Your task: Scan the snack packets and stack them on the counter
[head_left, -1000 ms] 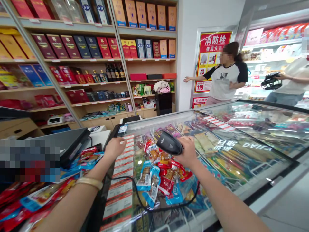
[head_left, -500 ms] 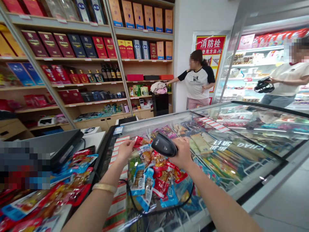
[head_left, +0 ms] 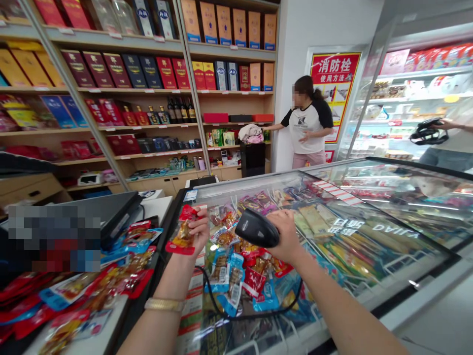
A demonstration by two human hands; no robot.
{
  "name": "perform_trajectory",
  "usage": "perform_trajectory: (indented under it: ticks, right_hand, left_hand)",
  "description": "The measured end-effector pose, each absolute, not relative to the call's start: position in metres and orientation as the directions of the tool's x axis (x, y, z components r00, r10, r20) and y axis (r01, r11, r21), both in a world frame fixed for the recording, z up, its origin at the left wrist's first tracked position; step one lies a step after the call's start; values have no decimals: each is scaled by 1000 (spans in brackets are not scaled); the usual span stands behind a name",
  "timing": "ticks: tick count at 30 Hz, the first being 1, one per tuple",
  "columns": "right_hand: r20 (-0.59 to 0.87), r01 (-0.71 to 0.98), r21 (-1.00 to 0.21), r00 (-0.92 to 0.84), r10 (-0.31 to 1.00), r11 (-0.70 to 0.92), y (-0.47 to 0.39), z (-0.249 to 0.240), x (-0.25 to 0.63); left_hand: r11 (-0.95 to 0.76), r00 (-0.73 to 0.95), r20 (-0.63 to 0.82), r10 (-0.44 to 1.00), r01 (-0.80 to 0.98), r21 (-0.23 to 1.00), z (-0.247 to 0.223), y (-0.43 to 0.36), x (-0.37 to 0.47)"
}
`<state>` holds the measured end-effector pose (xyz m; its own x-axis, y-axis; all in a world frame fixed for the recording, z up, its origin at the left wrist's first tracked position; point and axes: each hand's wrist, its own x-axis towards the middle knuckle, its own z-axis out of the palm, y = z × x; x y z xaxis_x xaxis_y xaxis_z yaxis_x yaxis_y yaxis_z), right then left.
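Left hand has its grip pinched on a small red plastic snack packet, see-through window showing brownish stuff inside. Right hand is wrapped tight round a black handheld barcode scanner, just right of the packet, over a pile of red and blue snack packs on the glass-topped bench.

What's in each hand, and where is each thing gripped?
Left hand pinches a red snack packet by its right edge. Right hand grips a black barcode scanner by its handle.

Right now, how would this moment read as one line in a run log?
left hand: holds red snack packet raised | right hand: grips black handheld barcode scanner | below: snack packet pile on glass-topped freezer
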<state>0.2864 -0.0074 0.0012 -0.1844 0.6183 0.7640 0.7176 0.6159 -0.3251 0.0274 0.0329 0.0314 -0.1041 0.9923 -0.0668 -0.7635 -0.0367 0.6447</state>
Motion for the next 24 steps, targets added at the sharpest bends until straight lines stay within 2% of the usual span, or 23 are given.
perform_trajectory:
  ticks: [3,5,7,8,10,12,17,24]
  right_hand:
    - [780,684,-308,-216,587,661,-12,4,282]
    - [769,682,-322,-216,602,656,-13,4,280]
    - [744,689,-345,-214,633,638,-14,5,278]
    - [733,693,-352,-214,646,629,-14,5,278]
    - [717,704,-357,-214,663,614,-14,5,277]
    - [701,722,-360,-209,682,591,-15,6,276]
    - [623,758,-392,-199,757,521,-15,7,273]
    - [546,792,-401,-197,815,460,-12,6,274]
  left_hand:
    - [-28,-275,-175,945,-603,797,30,33,40]
    - [-55,-405,-166,899,-481,875,30,34,43]
    - [-130,-529,-29,848,-261,957,30,33,40]
    - [-155,-572,74,817,-94,983,30,31,37]
    - [-162,-579,267,771,228,960,31,28,32]
    - [-157,-533,367,763,398,904,32,24,28]
    - [-233,-467,501,729,519,823,39,18,29]
    - [-211,-457,507,731,555,805,46,15,34]
